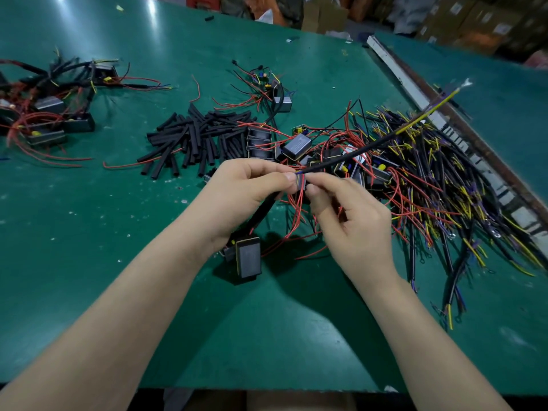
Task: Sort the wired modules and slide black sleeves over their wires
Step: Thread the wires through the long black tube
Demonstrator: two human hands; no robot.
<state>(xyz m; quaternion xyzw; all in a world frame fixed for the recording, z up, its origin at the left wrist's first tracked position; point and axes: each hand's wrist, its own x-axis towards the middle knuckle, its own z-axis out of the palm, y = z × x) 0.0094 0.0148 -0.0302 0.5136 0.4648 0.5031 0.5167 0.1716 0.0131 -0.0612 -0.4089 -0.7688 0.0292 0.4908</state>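
On the green table (89,262) a big tangle of loose wires (430,185) spread to the right, a heap of black sleeves (192,140) lay behind the hands, and a pile of wired modules (44,114) sat far left. More modules (296,146) lay between the sleeves and the tangle. Near the middle, the left hand (246,191) pinched a black sleeve (300,182) between thumb and fingers, and the right hand (353,223) pinched the wires at the sleeve's mouth. A long black cable (370,146) ran from that pinch up to the right. One module (247,256) hung on a sleeved lead below the left hand, just above or touching the table.
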